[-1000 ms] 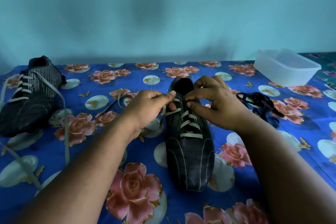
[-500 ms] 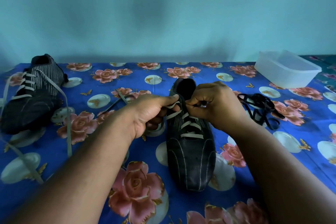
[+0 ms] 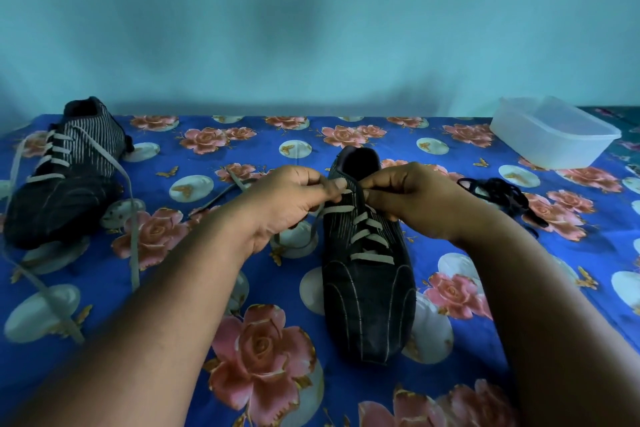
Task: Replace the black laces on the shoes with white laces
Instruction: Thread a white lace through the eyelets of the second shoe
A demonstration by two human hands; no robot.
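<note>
Step in hand: threading the white lace (image 3: pixel 367 237) through the top eyelets of the near shoe (image 3: pixel 369 291). That shoe lies mid-surface, toe toward the person, with five or so white crossings already in place up the tongue.

Left hand (image 3: pixel 291 203): grip closed, thumb and forefinger pinching a run of white lace at the shoe's upper left edge; slack loops down beside the shoe and trails off toward the far left.

Right hand (image 3: pixel 412 199): grip closed, fingertips pinching at the upper right eyelet. Whether it holds the lace end or the shoe's edge I cannot tell; fingers hide it.

Second shoe (image 3: pixel 65 177): far left of the flowered cloth (image 3: pixel 242 288), already laced white, with long ends lying loose. Removed black laces (image 3: pixel 498 196) are heaped right of the near shoe, well apart from it. Clear plastic tub (image 3: pixel 554 135) at the far right.

Judgement: task is near its end. Next move calls for feeding the tip through the last eyelet, drawing slack, then evening both ends.
</note>
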